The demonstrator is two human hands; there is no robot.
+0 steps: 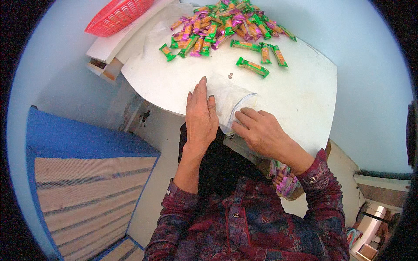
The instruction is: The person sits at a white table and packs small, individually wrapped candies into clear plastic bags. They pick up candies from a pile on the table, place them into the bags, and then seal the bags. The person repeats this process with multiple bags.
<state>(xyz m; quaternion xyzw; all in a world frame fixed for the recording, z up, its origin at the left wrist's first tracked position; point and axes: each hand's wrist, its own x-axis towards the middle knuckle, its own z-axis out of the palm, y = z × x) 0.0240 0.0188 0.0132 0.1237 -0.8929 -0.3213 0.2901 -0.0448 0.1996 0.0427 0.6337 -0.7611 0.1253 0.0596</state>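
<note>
A clear plastic zip bag (225,98) lies at the near edge of the white table (303,84), its bluish zip strip curving towards my right hand (261,130). The fingers of that hand are curled on the bag's mouth, their tips partly hidden. Along the bag's left side rests my left hand (200,120), fingers stretched forward and thumb apart, with nothing gripped in it. Beyond the bag lies a single snack bar (252,67) in a green-ended wrapper. Further back spreads a heap of wrapped snack bars (222,24) with green or purple ends.
A red plastic basket (119,16) sits on a white ledge (112,44) at the back left. To my left stands a blue-framed mesh rack (94,189). More purple-wrapped packets (285,181) lie in a container below the table, beside my right forearm.
</note>
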